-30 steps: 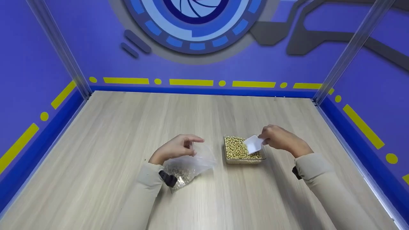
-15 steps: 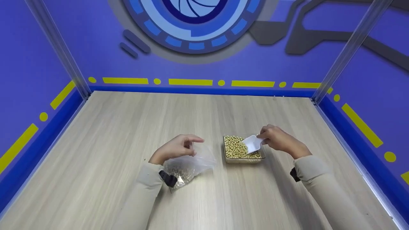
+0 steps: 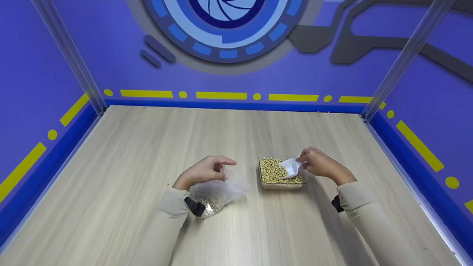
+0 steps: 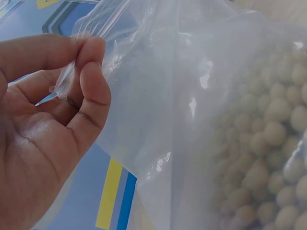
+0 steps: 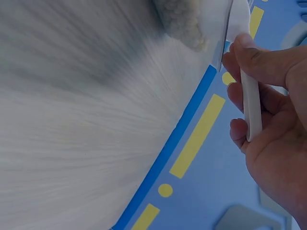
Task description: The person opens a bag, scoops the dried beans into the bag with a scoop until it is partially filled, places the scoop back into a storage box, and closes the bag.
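Observation:
My left hand [image 3: 205,170] pinches the upper edge of a clear zip bag [image 4: 144,86] between thumb and fingers. Pale round beans [image 4: 276,129] fill the bag's lower part, which rests on the table beneath my wrist. To the right stands a clear rectangular container [image 3: 282,187] heaped with yellowish beans [image 3: 269,170]. My right hand [image 3: 319,164] grips the handle [image 5: 251,105] of a white scoop [image 3: 290,168] from the container's right side. The scoop's bowl is tilted, its front lip among the beans; whether it carries any I cannot tell.
The wood-grain table [image 3: 166,136] carries the bag and the container, with a gap between them. Blue-purple panels [image 3: 229,83] with yellow markings enclose the back and both sides. Metal posts [image 3: 410,55] stand at the two back corners.
The scoop has shifted slightly left and flattened into the beans, and my right hand has followed it a little to the left. My left hand and the bag look unmoved.

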A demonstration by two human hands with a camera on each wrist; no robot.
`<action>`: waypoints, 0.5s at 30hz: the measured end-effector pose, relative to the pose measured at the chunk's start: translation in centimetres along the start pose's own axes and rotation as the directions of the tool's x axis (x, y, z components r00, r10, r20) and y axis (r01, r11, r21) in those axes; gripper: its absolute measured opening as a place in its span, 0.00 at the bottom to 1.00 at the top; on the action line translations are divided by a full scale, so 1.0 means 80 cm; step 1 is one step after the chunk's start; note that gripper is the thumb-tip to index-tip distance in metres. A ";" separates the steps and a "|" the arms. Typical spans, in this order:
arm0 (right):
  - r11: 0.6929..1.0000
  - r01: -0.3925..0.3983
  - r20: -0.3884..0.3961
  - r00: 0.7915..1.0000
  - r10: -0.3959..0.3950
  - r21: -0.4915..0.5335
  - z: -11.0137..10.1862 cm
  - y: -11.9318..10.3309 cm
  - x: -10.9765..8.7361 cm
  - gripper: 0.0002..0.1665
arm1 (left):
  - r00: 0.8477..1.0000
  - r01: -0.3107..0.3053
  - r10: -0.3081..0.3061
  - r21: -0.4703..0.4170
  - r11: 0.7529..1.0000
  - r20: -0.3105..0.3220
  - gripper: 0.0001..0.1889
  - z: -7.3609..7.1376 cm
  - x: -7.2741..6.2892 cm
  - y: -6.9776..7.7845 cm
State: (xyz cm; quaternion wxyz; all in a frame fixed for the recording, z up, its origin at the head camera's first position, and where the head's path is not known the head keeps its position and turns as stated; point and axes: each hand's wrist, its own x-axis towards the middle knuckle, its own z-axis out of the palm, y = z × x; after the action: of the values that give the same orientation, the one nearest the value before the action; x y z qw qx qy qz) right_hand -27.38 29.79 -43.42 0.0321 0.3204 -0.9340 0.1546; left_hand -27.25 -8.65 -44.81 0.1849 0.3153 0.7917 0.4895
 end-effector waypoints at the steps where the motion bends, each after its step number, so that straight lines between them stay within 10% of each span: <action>1: 1.000 -0.014 0.000 1.000 0.014 0.008 0.000 0.000 0.000 0.15 | 1.000 0.007 -0.007 -0.001 1.000 0.000 0.26 0.000 0.001 0.000; 15: 0.981 -0.144 0.081 0.988 0.134 0.133 0.004 -0.004 0.007 0.16 | 1.000 0.003 -0.003 -0.009 1.000 0.001 0.26 0.002 0.003 -0.001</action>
State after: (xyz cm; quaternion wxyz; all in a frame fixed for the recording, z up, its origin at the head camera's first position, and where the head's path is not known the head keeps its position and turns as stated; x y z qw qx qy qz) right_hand -27.64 29.11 -43.58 -0.0347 0.2612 -0.9417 0.2094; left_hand -27.33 -8.40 -44.95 0.1872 0.3137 0.7899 0.4925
